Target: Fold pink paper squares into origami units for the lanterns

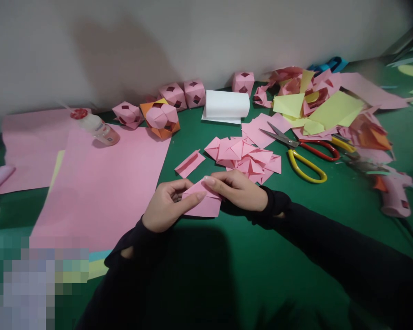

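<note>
Gripping small pink paper (203, 210) in both hands nr centre of the green tabletop (261, 261), just this side of a pile of folded pieces (244, 156); not telling whether resting on the surface or lifted a bit. Pinching its left part w/ left hand (168, 206), w/ thumb on top & fingers tucked behind. Pinching its upper right w/ right hand (241, 189), w/ thumb nr the top edge & fingers bent behind.

Prob. working a fold, judging by the flap line across the upper part. For a neat job: lining up edges & corners 1st, pinning the flap w/ left thumb, then running right thumb along the crease in 1 firm stroke, going middle to ends. Pressing vs. the hard surface rather than mid-air, for a sharper line. Checking corners b4 pressing hard, to avoid re-creasing. Steering clear of the folded strip (190, 164) just beyond left hand, plus scissors (293, 143) lying open past right hand & glue gun (395, 195) at far right, poss. hot.
</note>
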Motion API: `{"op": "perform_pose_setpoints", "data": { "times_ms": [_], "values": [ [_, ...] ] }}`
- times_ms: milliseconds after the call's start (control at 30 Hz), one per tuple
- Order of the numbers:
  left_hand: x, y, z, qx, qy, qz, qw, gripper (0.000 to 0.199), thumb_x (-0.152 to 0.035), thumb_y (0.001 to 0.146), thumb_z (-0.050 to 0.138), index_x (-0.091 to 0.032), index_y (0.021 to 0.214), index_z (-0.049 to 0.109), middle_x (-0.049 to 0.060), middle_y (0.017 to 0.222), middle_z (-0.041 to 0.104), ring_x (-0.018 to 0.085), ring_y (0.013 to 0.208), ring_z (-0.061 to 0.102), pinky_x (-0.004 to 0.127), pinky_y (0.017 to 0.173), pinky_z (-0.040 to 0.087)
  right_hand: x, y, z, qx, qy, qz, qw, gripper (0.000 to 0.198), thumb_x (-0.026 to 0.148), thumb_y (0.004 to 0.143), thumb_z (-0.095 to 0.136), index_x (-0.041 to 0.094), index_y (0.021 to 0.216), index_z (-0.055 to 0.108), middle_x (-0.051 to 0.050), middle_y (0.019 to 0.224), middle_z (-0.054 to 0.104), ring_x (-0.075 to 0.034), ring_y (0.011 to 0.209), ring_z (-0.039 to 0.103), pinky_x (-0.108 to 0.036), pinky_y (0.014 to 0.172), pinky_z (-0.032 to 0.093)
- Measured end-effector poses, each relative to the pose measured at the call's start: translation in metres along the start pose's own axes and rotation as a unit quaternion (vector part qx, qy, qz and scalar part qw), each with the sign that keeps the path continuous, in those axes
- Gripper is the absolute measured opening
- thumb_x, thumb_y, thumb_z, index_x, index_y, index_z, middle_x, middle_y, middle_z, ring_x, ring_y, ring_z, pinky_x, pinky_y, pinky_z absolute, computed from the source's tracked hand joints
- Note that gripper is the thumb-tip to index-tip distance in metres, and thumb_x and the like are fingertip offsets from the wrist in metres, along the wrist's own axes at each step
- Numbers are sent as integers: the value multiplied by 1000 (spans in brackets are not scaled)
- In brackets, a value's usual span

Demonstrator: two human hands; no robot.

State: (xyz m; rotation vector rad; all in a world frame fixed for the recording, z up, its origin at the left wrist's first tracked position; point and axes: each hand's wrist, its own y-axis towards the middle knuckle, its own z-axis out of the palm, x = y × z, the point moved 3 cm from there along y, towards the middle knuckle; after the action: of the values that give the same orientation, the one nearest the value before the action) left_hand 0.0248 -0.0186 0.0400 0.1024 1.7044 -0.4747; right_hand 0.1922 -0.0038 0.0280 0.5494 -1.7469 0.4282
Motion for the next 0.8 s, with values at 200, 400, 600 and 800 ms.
{"op": "perform_pose_setpoints", "data": {
  "times_ms": [200,400,600,800],
  "values": [
    [-4,2,1,-17,3,0,1000,24,-32,73,72,-14,61,61,-5,52,44,4,45,31,18,41,22,2,-1,2,-3,-28,-8,1000,53,53,95,46,17,58,36,6,54,28,-6,51,26,-23,48,23],
    [-2,2,1,-42,0,17,999,27,-34,74,72,-16,59,58,-6,51,40,5,45,29,19,42,25,1,0,1,-19,-24,5,1000,52,52,95,48,17,57,38,6,52,32,-6,50,30,-22,49,25],
    [4,3,-5,-81,24,37,996,28,-38,73,72,-15,61,61,-5,53,44,7,49,34,21,44,26,-1,-1,-1,-17,-5,11,1000,46,48,93,54,16,61,46,4,53,52,-6,48,42,-20,50,32],
    [6,1,-6,-104,14,39,994,26,-38,72,74,-15,64,65,-3,55,51,8,50,41,22,47,33,0,0,-1,-14,31,34,999,47,49,94,52,16,60,48,3,52,56,-7,49,49,-21,54,38]
  ]
}}
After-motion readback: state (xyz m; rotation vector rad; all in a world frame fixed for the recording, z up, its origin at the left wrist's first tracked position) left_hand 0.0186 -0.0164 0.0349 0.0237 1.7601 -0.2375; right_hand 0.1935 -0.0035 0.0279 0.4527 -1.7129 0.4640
